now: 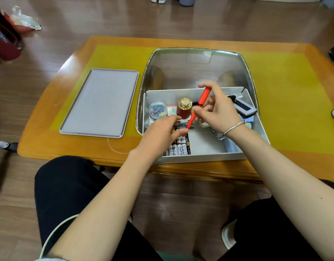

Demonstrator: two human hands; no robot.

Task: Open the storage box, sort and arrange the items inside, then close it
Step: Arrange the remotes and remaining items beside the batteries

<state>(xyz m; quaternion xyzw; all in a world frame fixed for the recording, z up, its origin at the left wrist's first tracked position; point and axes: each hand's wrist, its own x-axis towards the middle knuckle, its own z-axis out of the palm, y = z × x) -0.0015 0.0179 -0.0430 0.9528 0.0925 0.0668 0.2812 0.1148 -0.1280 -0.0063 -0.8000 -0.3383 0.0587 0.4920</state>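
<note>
The clear plastic storage box (238, 72) stands open, with a white cardboard tray (205, 146) inside it. Its flat grey lid (100, 102) lies just beside it on the left. In the tray are a row of white batteries (178, 148), a small round tub of coloured clips (158, 110), and a red bottle with a gold top (184, 108) standing upright. A long orange-red marker pen (199, 106) is tilted above the tray.

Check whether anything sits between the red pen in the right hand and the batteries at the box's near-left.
Yes: the left hand lies over the batteries, touching the red pen's lower tip. The right hand grips it.
</note>
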